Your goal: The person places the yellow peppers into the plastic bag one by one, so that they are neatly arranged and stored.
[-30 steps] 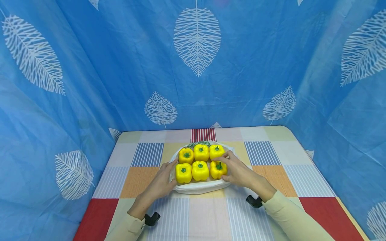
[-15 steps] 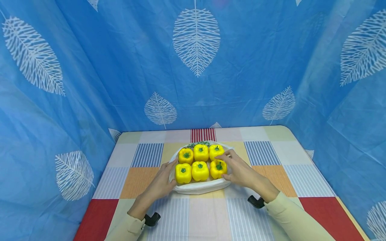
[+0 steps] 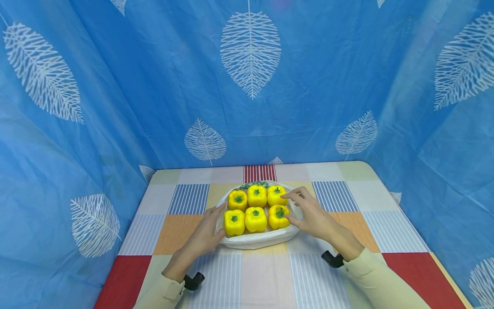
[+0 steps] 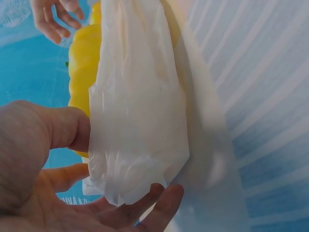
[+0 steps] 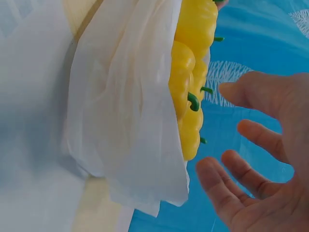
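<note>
Several yellow bell peppers with green stems stand in two rows inside a shallow tray covered in thin white plastic. My left hand holds the tray's left end, thumb at the near side; the left wrist view has its fingers bent round the white plastic. At the other end, my right hand hovers by the front right pepper, thumb and fingers spread apart. The right wrist view shows a gap between its fingertips and the peppers. Its index finger overlaps the back right pepper in the head view.
The tray sits mid-table on a patchwork-patterned tablecloth. Blue curtains with white leaf prints surround the table at the back and sides. Black camera mounts are strapped under both wrists.
My right hand has let go of the front right pepper and drawn back up and to the right, its fingers spreading. My left hand stays at the tray's left end.
</note>
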Action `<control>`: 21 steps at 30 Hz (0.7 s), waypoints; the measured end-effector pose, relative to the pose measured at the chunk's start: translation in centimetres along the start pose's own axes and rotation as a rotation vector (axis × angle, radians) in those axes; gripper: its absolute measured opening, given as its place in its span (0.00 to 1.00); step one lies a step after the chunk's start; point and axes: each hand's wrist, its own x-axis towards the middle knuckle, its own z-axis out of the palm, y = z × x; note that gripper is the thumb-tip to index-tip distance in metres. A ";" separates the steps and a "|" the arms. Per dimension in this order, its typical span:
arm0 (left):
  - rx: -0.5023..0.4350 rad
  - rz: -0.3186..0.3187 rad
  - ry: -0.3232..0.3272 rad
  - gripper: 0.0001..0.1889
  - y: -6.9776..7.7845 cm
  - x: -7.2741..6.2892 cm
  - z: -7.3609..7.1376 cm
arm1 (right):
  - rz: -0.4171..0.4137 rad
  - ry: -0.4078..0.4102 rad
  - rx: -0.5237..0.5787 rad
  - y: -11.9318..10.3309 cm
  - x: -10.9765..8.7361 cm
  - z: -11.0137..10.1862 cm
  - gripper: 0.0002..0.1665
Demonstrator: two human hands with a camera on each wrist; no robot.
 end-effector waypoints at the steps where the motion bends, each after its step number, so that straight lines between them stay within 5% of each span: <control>1: -0.002 -0.003 -0.001 0.47 0.0 0.0 -0.1 | -0.004 0.013 0.003 0.1 0.0 -0.1 0.34; 21: 0.038 -0.030 0.010 0.44 0.4 0.1 -1.6 | -0.025 0.196 -0.037 1.8 -1.2 -1.5 0.30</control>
